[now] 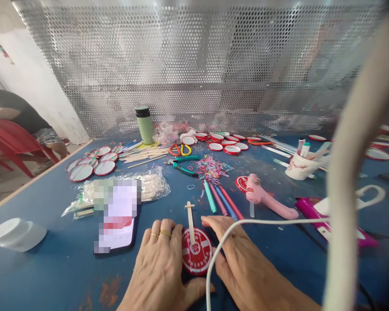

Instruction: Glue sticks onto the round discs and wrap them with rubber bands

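A round red lid with white printing (201,261) lies flat on the table between my two hands. A wooden stick with a small crosspiece (190,220) rests with its near end on the lid's middle, its far end reaching past the rim. My left hand (162,259), with two rings, lies along the lid's left edge, thumb spread out below it. Its fingertips are bent down and partly hidden. On the right, my right hand (243,263) has its fingers stretched out beside the lid. A white cable (227,235) loops in front of my right hand.
A phone (119,216) and a white cup (17,234) lie left. Markers (225,201), pliers (183,164), rubber bands (212,168) and a pink glue gun (269,201) lie ahead. Several lids (231,149), a green bottle (144,125) and a perforated metal panel (194,65) stand behind.
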Demonstrator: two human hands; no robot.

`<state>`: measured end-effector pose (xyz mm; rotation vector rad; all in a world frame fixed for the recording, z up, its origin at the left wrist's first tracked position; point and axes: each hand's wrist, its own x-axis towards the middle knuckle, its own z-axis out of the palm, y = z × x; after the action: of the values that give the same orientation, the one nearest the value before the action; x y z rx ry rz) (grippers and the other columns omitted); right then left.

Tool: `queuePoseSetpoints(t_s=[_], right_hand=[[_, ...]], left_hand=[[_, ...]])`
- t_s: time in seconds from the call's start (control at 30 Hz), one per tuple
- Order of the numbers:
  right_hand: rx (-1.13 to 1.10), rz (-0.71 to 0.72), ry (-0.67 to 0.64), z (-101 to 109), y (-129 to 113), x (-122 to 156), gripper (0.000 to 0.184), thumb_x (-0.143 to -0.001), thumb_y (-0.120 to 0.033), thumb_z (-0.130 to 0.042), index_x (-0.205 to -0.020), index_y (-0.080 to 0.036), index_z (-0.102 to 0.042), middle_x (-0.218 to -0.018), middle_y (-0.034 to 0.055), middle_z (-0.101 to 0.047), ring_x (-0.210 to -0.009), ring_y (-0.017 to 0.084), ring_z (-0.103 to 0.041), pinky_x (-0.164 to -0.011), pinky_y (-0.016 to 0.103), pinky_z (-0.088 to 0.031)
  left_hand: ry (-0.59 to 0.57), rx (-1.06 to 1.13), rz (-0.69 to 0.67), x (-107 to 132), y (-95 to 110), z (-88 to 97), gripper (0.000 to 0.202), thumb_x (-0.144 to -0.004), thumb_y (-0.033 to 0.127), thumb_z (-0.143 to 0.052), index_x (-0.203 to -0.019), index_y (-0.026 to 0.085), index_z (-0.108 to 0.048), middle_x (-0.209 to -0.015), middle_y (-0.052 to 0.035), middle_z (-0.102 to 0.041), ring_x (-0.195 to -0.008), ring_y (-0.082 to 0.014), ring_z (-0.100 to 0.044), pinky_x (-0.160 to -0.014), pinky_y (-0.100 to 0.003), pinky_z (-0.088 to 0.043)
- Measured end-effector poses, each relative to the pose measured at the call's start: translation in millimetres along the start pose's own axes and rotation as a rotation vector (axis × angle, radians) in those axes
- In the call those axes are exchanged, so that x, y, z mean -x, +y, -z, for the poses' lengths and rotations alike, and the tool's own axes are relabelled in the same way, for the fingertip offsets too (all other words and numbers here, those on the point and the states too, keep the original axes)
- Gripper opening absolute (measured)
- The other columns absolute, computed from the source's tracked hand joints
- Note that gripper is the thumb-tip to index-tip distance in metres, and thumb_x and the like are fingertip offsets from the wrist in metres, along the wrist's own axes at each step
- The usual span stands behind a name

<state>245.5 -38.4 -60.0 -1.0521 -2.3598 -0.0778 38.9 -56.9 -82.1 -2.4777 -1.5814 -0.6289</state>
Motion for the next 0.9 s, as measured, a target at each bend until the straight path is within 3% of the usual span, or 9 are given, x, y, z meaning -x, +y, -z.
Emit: queuePoseSetpoints(t_s=[0.2, 0.37, 0.5, 0.63, 0.77, 0.9], right_hand=[[-0.077, -0.024, 0.023, -4.9, -0.3, -1.3, 0.07, -0.081, -0.005, -0.04, -0.148, -0.023, -0.03, -0.117, 0.0113, -0.066, -0.106, 0.029, -0.065, -0.087, 0.046, -0.058], [-0.069, -0.098, 0.038, -0.3, 10.1, -22.4, 0.065, -0.085, -0.008, -0.04, -0.148, -0.019, -0.025, -0.122, 0.0139, -0.06, -0.113, 0.028, -0.06, -0.094, 0.047, -0.053], [-0.097, -0.13, 0.094, 4.8, 16.3, -52.1, 0.059, -0.087, -0.01, -0.042, -0.143, -0.02, -0.03, -0.105, 0.0098, -0.064, -0.097, 0.025, -0.065, -0.086, 0.042, -0.055], [-0.134, -0.18, 0.05, 2.5, 25.3, -73.8, 0.044, -0.089, -0.014, -0.043, -0.132, -0.019, -0.044, -0.088, 0.0062, -0.068, -0.079, 0.021, -0.066, -0.072, 0.035, -0.055], [-0.121, -0.222, -0.078, -2.5, 31.4, -80.8, 0.018, -0.091, -0.019, -0.047, -0.101, -0.02, -0.062, -0.09, 0.0051, -0.07, -0.074, 0.019, -0.066, -0.069, 0.032, -0.051], [-0.115, -0.221, -0.101, -5.2, 30.5, -79.9, 0.014, -0.092, -0.022, -0.051, -0.096, -0.02, -0.065, -0.093, 0.0048, -0.071, -0.081, 0.02, -0.066, -0.073, 0.033, -0.049]], left_hand=[[0.074, 0.02, 0.168, -9.7, 20.4, -4.5, 0.068, -0.063, 0.057, -0.071, -0.113, 0.012, -0.059, -0.115, -0.0194, -0.058, -0.104, -0.0385, -0.057, -0.087, -0.054, -0.049], [0.094, 0.031, 0.16, -11.6, 20.0, -2.9, 0.056, -0.066, 0.046, -0.067, -0.11, 0.013, -0.058, -0.11, -0.0175, -0.058, -0.102, -0.0363, -0.056, -0.086, -0.053, -0.049], [0.083, 0.09, 0.15, -7.9, 10.6, -7.0, 0.057, -0.063, 0.048, -0.069, -0.109, 0.016, -0.056, -0.115, -0.0181, -0.056, -0.103, -0.0366, -0.056, -0.082, -0.051, -0.051], [0.113, 0.12, 0.067, -4.4, 1.2, -3.1, 0.056, -0.066, 0.048, -0.069, -0.111, 0.016, -0.055, -0.112, -0.0173, -0.057, -0.1, -0.0354, -0.058, -0.084, -0.053, -0.051], [0.16, 0.148, 0.083, -4.1, -0.5, 8.4, 0.054, -0.071, 0.041, -0.067, -0.116, 0.014, -0.053, -0.109, -0.0169, -0.057, -0.098, -0.0325, -0.058, -0.085, -0.05, -0.051], [0.224, 0.18, 0.112, -6.3, 1.4, 9.5, 0.059, -0.071, 0.04, -0.068, -0.12, 0.013, -0.051, -0.108, -0.0166, -0.057, -0.098, -0.0322, -0.057, -0.083, -0.048, -0.051]])
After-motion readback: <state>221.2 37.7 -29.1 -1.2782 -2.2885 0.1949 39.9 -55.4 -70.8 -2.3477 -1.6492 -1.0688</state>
